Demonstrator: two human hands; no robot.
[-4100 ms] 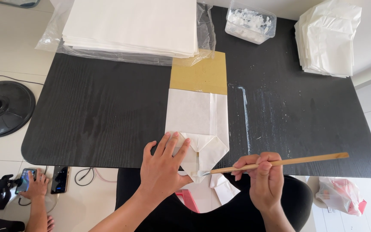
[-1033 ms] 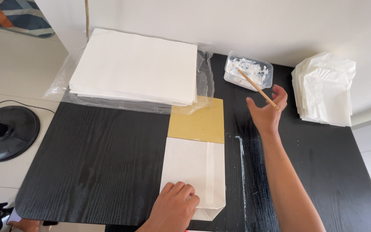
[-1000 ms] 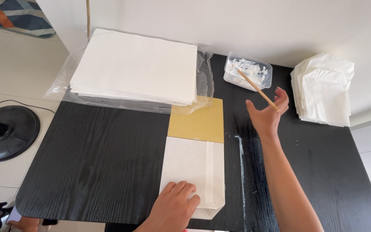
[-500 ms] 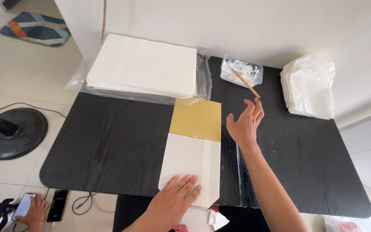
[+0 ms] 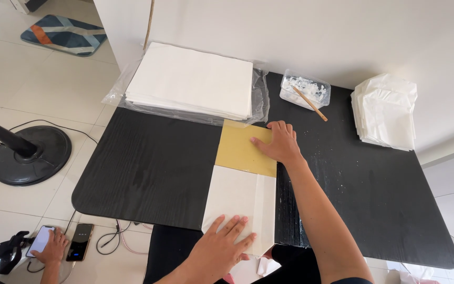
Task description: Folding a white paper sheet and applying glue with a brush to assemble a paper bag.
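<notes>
My left hand (image 5: 226, 245) lies flat, fingers spread, on the near end of a white folded paper piece (image 5: 240, 197) at the table's front edge. My right hand (image 5: 278, 142) rests palm down on the right part of a yellow-brown board (image 5: 240, 150) that sticks out beyond the white paper. A thin wooden stick (image 5: 309, 103) leans in a clear plastic tub of white paste (image 5: 305, 90) further back, apart from my right hand. Neither hand holds anything.
A stack of white paper sheets (image 5: 190, 81) lies on clear plastic wrap at the back left of the black table (image 5: 148, 168). A pile of folded white paper items (image 5: 386, 111) sits at the back right. Another person's hand (image 5: 52, 250) touches phones on the floor beside a fan base (image 5: 30, 154).
My right hand has put the stick down in the paste tub and come back onto the yellow-brown board. My left hand stays pressed on the white paper.
</notes>
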